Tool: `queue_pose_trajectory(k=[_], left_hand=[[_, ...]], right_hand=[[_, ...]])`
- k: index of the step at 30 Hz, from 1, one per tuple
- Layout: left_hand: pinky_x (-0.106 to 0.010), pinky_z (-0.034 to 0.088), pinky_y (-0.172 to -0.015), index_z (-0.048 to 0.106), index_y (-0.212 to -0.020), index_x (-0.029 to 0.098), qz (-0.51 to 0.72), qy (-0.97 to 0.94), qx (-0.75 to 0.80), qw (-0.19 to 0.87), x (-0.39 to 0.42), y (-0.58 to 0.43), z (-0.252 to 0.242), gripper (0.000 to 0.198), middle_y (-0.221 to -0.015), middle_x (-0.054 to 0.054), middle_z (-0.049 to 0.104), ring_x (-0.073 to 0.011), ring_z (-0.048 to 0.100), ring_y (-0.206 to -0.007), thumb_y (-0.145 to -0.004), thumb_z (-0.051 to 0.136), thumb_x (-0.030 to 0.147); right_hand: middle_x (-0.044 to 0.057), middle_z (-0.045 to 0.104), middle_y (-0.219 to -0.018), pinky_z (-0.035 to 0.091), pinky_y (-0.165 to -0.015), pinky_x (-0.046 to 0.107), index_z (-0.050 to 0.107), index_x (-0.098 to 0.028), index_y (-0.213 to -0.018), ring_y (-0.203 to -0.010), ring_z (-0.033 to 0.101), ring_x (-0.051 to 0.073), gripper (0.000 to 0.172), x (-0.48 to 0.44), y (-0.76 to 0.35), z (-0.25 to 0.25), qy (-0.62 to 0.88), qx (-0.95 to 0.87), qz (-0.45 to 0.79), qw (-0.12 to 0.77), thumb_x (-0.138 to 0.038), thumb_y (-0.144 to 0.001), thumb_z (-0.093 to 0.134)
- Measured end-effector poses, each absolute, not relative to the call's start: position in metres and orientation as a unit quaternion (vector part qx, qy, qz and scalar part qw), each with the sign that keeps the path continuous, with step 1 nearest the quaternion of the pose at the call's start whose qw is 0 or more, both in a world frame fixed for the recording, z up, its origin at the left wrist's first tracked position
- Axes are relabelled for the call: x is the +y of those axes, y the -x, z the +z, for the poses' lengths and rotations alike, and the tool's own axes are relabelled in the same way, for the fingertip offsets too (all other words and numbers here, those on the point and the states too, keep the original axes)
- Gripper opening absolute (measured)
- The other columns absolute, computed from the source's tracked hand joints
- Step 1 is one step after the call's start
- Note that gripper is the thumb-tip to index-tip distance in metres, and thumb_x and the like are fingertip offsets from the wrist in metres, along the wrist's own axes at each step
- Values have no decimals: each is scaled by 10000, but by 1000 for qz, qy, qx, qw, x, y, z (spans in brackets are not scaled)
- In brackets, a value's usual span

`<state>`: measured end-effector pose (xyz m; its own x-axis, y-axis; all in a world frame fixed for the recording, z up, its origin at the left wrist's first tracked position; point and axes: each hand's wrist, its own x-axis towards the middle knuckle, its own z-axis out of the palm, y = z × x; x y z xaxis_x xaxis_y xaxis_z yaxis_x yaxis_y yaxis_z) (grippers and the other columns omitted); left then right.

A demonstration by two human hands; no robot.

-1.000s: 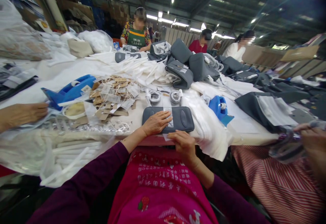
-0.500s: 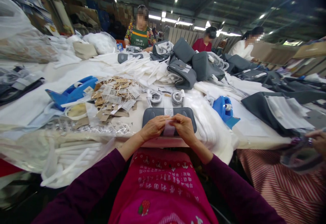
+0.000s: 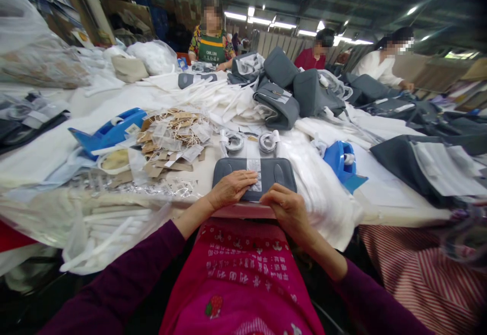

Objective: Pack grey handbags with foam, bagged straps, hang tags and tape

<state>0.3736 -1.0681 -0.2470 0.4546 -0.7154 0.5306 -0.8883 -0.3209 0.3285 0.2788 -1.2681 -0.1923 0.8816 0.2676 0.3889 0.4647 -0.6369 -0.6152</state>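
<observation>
A dark grey bag (image 3: 279, 171) lies at the table's front edge, directly before me. Around its middle runs a translucent white wrapping strip (image 3: 254, 166). Behind it, grey coils (image 3: 268, 143) that look like wrapped straps stand at both sides. My left hand (image 3: 234, 187) rests flat on the bag, its fingers stretched out over the strip. Close to the bag's front edge, my right hand (image 3: 285, 204) has thumb and fingers pinched together. Whether anything is between those fingers is too small to make out.
Left of the bag lie a heap of brown tags (image 3: 177, 137) and a blue tape dispenser (image 3: 108, 132). Another blue tape dispenser (image 3: 340, 161) stands to the right, past white sheets (image 3: 315, 188). Grey bags (image 3: 279, 104) are piled behind. Co-workers (image 3: 211, 40) are across the table.
My right hand has moved right and down, away from the strip's middle to the bag's front edge. My left hand has flattened over the strip. The view has shifted slightly.
</observation>
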Motion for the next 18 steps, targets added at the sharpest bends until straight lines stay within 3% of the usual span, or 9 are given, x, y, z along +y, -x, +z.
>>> queue_pose_trajectory(k=[3, 9, 18], left_hand=[[-414, 388, -1105, 492, -1328, 164, 135, -810, -481, 306, -1067, -372, -248, 422, -1378, -114, 540, -212, 473, -1303, -908, 469, 131], [-439, 420, -1062, 65, -1519, 167, 108, -827, -434, 342, -1067, -370, -249, 814, -1353, -130, 544, -245, 493, -1265, -846, 521, 118], [-481, 415, -1054, -6, -1522, 227, 84, -836, -424, 338, -1068, -369, -243, 868, -1376, -132, 495, -275, 476, -1260, -829, 501, 97]], right_hand=[[-27, 577, -743, 373, -658, 222, 682, -224, -742, -686, 555, 105, 182, -1264, -308, -189, 907, -186, -153, 345, -138, -854, 566], [-26, 598, -834, 346, -667, 237, 675, -223, -722, -777, 562, 125, 135, -1259, -355, -200, 937, -159, -163, 266, -177, -826, 603], [-27, 609, -864, 328, -648, 248, 627, -206, -714, -764, 559, 120, 118, -1256, -363, -207, 947, -160, -156, 232, -159, -818, 597]])
